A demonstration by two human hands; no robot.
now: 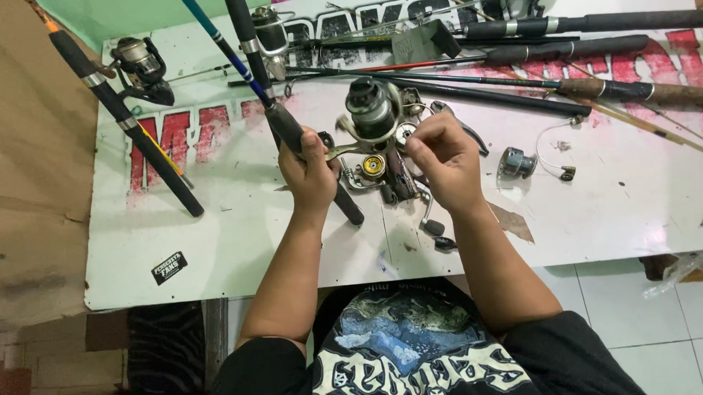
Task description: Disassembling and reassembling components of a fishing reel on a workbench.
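Both hands work at one fishing reel (371, 110) above the white table (212, 251): the left hand (309, 172) grips the rod handle (285, 125), the right hand (443, 158) pinches something small beside the reel. A slip could drop that piece among the loose parts (382, 176) below.

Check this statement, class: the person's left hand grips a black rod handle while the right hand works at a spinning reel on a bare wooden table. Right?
Not quite. The head view shows the table is white with red lettering, not bare wood. The left hand does grip the black rod handle, and the right hand works at the spinning reel.
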